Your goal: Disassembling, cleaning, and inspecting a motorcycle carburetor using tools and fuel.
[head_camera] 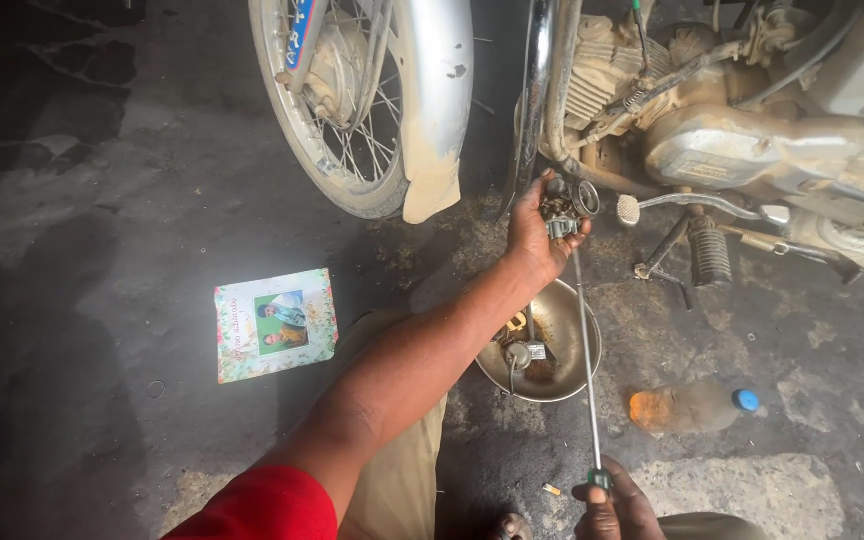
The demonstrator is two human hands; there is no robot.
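Standing on the dark concrete floor (102,200) just beyond the fingers, a dusty motorcycle (752,110) fills the top of the view, its spoked front wheel (352,110) and pale mudguard (437,100) to the left of the raised hand. Nearer than those fingers, a round metal bowl (572,365) sits on the floor with small parts lying in it. Left of the forearm lies a printed card (274,324) with a flowered border. A plastic bottle (692,405) with a blue cap lies on its side to the right of the bowl. The left hand (537,235) is lifted close to the engine, its fingers curled around a small carburettor (564,208) and gripping it. A long, thin screwdriver (585,360) runs from that carburettor down past the bowl's rim to the right hand (617,505), whose fingers are closed around the green handle at the bottom edge of the view.
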